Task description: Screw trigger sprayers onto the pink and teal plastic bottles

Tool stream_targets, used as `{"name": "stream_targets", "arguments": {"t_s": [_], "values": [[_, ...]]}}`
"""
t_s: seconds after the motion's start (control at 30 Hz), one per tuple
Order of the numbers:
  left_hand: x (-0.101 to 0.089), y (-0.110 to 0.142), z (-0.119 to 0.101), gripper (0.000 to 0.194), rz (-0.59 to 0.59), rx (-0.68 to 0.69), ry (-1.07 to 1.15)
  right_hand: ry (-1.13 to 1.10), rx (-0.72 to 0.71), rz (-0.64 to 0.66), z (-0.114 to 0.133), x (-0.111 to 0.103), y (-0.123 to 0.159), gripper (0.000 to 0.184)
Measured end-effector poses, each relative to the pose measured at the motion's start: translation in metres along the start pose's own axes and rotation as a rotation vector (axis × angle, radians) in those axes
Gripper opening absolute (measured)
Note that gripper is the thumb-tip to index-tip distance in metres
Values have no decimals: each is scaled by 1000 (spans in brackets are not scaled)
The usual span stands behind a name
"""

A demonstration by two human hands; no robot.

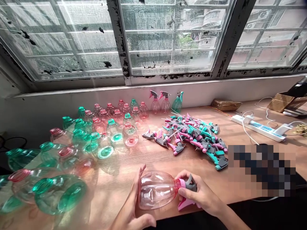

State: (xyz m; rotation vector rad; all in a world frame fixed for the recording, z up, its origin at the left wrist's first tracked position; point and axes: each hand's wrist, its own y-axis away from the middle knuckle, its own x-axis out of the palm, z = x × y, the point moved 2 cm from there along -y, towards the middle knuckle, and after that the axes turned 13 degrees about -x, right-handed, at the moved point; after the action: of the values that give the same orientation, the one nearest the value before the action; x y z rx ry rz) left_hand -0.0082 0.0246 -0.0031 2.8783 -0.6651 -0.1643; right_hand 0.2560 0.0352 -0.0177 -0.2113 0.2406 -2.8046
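A clear pink spray bottle [157, 190] lies sideways between my hands near the table's front edge. My left hand [133, 201] cups its base, with the thumb spread below and the fingertips showing above. At the neck, my right hand [203, 193] is closed around the pink collar and the grey and pink trigger head [188, 187], which sits on the bottle's mouth. Beyond my hands lies a pile of loose trigger sprayers [192, 132] in pink, teal and grey, with thin tubes. Rows of open-topped green bottles [59, 195] and pink bottles [130, 135] stand to the left.
Several bottles with sprayers fitted, among them a green one [177, 103], stand by the wall under the window. A white power strip [259, 127] with plugs and cables lies on the right, near a brown package [226, 104]. A pixelated patch covers something at the right.
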Motion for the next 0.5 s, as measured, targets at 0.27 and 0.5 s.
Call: {"name": "stream_targets", "arguments": {"t_s": [0.27,0.5], "values": [[0,-5,10,88,-50,86,-127,-30,-9,-51,-3,-2,-3,39],[-1,-11,15,103,-81,117,-174,-45,-52,-37,-4,-1,-3,38]]}}
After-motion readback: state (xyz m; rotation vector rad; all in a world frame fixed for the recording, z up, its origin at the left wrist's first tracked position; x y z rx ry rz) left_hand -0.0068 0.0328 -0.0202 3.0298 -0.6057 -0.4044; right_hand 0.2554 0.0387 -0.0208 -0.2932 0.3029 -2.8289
